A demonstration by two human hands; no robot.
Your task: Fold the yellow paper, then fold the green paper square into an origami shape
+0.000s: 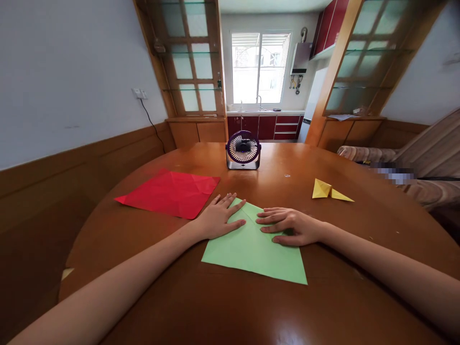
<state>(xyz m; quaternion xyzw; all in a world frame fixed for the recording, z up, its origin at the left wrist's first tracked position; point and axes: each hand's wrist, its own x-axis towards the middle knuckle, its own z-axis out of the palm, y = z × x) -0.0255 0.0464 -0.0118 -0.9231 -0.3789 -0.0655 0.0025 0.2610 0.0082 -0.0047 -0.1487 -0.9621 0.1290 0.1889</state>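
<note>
A sheet of light green paper (251, 254) lies on the brown wooden table (172, 297) in front of me, with a crease or folded edge near its top. My left hand (221, 218) rests flat on the paper's upper left part, fingers spread. On the upper right part lies my right hand (287, 225), its fingers stretched toward the left and slightly apart. The hands cover some of the paper's side edges. Left of them is a red sheet of paper (172, 191) with crease lines, close to my left fingers but apart from the green paper.
A small purple desk fan (243, 148) stands at the far side of the table. To the right sits a folded yellow paper piece (323, 189) with a pointed tail. A striped sofa (427, 148) is beyond the table's right edge.
</note>
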